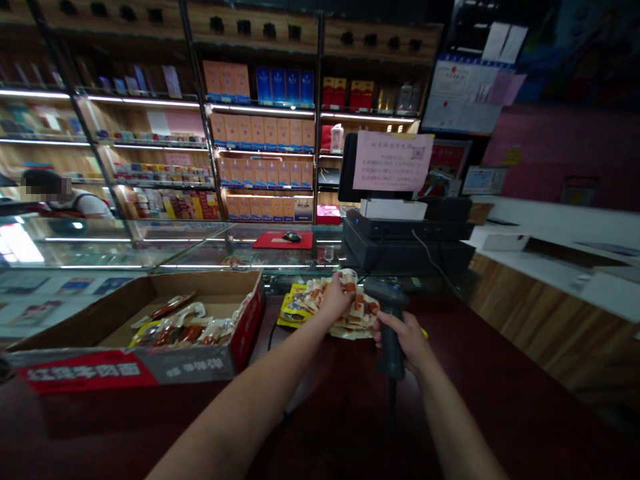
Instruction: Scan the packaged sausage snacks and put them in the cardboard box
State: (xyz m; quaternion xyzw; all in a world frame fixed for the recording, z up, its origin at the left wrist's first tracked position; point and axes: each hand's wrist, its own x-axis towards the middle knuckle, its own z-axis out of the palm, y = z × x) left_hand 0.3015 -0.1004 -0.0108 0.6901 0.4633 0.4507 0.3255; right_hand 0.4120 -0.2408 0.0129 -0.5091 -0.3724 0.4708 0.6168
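Note:
My left hand is closed on the edge of a snack packet, at the top of a pile of similar packets on the dark red counter. Yellow packets stick out on the pile's left side. In my right hand is a black handheld barcode scanner, its head just right of the packets and its cable hanging from the grip. An open cardboard box with several more snack packets inside stands to the left of my hands.
Behind the pile stand a checkout monitor with a pink paper sheet and a black cash drawer. A mouse lies on a red mat on the glass display case. A person is at the far left, before stocked shelves.

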